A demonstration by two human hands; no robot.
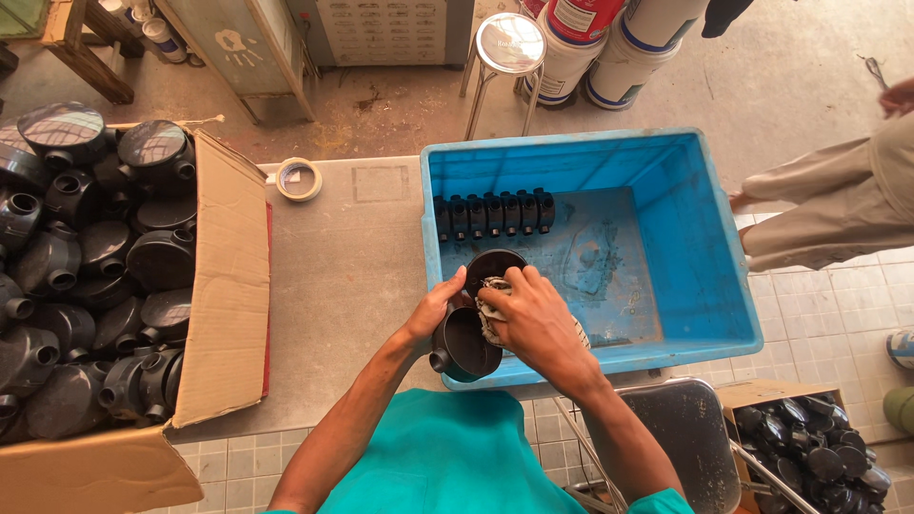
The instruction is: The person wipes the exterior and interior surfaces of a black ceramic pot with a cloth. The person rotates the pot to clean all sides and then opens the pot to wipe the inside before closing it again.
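My left hand (436,310) grips a round black plastic junction box (465,345) over the near rim of a blue plastic tub (709,286). Another black round piece (492,263), perhaps a lid, shows just above my hands. My right hand (533,322) presses a crumpled whitish rag (491,303) against the box. A row of several black junction boxes (493,213) stands on edge along the tub's far side.
A large cardboard box (224,286) on the left holds many black junction boxes. A tape roll (298,178) lies on the grey table. Beyond are a metal stool (510,46) and paint buckets (609,48). Another person (838,200) stands at right. A small carton of black parts (819,457) sits low right.
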